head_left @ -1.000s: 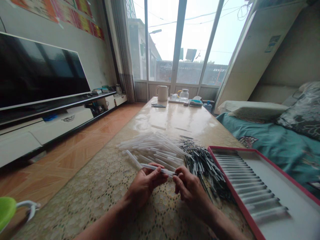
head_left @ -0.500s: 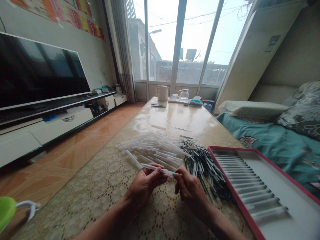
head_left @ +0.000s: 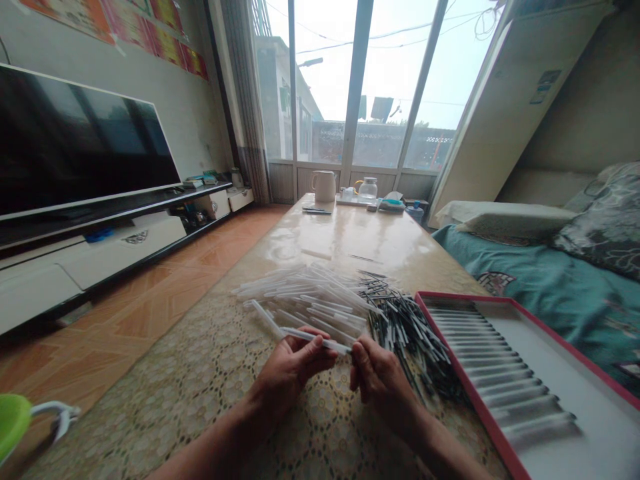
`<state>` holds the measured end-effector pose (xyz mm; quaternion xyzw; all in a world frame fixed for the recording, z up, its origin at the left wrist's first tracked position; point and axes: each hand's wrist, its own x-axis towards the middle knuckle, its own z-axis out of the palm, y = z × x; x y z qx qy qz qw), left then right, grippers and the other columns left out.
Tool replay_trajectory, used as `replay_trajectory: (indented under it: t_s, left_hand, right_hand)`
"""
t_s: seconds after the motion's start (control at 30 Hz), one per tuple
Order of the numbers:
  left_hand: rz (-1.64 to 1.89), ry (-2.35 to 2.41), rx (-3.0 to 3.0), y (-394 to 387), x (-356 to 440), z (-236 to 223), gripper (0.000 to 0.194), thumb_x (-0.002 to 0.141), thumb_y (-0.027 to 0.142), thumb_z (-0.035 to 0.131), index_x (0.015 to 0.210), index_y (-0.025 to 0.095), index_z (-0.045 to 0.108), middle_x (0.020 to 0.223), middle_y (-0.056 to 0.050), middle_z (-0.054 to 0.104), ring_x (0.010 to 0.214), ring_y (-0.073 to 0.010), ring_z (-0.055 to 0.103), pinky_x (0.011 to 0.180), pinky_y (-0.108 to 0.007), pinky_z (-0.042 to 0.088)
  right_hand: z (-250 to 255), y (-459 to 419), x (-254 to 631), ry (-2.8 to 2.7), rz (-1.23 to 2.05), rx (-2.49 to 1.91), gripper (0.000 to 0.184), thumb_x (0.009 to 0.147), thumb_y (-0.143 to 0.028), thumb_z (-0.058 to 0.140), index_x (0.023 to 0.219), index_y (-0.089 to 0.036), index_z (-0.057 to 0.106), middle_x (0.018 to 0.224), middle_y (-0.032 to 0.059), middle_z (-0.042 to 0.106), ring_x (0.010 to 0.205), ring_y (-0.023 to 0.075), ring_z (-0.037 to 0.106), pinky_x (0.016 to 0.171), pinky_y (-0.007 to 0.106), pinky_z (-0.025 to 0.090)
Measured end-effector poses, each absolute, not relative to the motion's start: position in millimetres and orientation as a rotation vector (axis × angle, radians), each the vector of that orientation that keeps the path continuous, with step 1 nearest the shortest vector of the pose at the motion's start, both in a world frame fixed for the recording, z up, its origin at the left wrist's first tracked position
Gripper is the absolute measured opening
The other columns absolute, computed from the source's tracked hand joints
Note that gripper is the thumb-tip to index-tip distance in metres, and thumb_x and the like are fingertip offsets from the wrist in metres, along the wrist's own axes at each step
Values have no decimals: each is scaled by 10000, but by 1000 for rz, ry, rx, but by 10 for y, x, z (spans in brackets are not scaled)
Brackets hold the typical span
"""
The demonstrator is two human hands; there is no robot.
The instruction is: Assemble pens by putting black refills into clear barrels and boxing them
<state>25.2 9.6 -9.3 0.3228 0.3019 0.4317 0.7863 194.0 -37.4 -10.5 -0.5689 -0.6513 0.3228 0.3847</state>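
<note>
My left hand [head_left: 293, 367] is closed around a clear plastic pen barrel [head_left: 315, 340], held level above the lace-covered table [head_left: 200, 373]. My right hand [head_left: 377, 373] pinches at the barrel's right end; what is between its fingertips is too small to make out. Just beyond my hands lies a pile of clear pen barrels [head_left: 305, 297]. To the right of it is a heap of dark pen refills [head_left: 407, 330]. A red-rimmed white tray [head_left: 505, 427] at my right holds a row of several assembled pens [head_left: 493, 363].
A white jug [head_left: 325, 186], a glass pot [head_left: 369, 190] and small items stand at the table's far end. A television [head_left: 75, 143] on a low cabinet runs along the left wall. A bed with teal cover [head_left: 560, 293] is on the right. A green object [head_left: 13, 420] sits bottom left.
My right hand has shifted slightly down and inward at the barrel's end. The left hand and the barrel stay nearly still.
</note>
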Motion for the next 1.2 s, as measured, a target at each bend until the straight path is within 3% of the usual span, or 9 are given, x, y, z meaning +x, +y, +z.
replay_trajectory:
  t_s: [0.2, 0.4, 0.63, 0.87, 0.97, 1.07, 1.2]
  left_hand:
    - [966, 679, 680, 92, 247, -96, 194, 684, 235, 758, 804, 130, 648, 702, -47, 718, 677, -145, 679, 705, -258, 529]
    - [940, 633, 728, 85, 251, -72, 193, 683, 231, 759, 811, 131, 654, 745, -55, 724, 682, -151, 681, 707, -270, 529]
    - [953, 625, 810, 76, 257, -45, 220, 671, 255, 767, 813, 125, 661, 733, -62, 721, 680, -157, 674, 688, -269, 525]
    - [961, 634, 846, 76, 275, -48, 225, 680, 278, 756, 809, 124, 656, 683, -63, 712, 645, -157, 664, 671, -281, 519]
    - [960, 646, 825, 90, 263, -52, 217, 678, 278, 757, 801, 127, 663, 713, -64, 714, 661, -158, 662, 687, -285, 512]
    - [1012, 675, 807, 116, 232, -72, 209, 681, 286, 753, 806, 140, 673, 701, -39, 699, 649, -145, 650, 673, -266, 498]
    - [1032, 728, 907, 124, 213, -86, 217, 684, 309, 744, 813, 144, 684, 635, -16, 669, 572, -128, 612, 582, -235, 462]
  right_hand:
    - [-100, -379, 1962, -1707, 800, -1417, 307, 934, -481, 316, 820, -219, 430, 577, -27, 595, 410, 92, 487, 438, 187, 346]
    - [-105, -386, 1921, -1612, 896, -1396, 399, 923, -522, 298, 687, -216, 396, 493, -31, 563, 353, 74, 438, 392, 181, 320]
    - [-91, -359, 1882, -1282, 1332, -1277, 487, 806, -682, 362, 686, -212, 400, 353, -56, 509, 247, 79, 391, 292, 168, 239]
    - [-68, -339, 1921, -1066, 1685, -1197, 508, 737, -709, 427, 688, -203, 409, 369, -39, 533, 220, 69, 385, 258, 146, 200]
    - [-73, -338, 1932, -1092, 1588, -1209, 501, 772, -685, 418, 697, -190, 434, 401, -27, 550, 244, 69, 412, 267, 145, 220]
    - [-86, -337, 1939, -1180, 1278, -1287, 504, 817, -662, 387, 706, -176, 464, 473, -10, 579, 288, 66, 442, 293, 152, 264]
    - [-84, -358, 1937, -1377, 940, -1297, 423, 876, -556, 405, 816, -166, 557, 666, 32, 635, 471, 104, 565, 393, 183, 384]
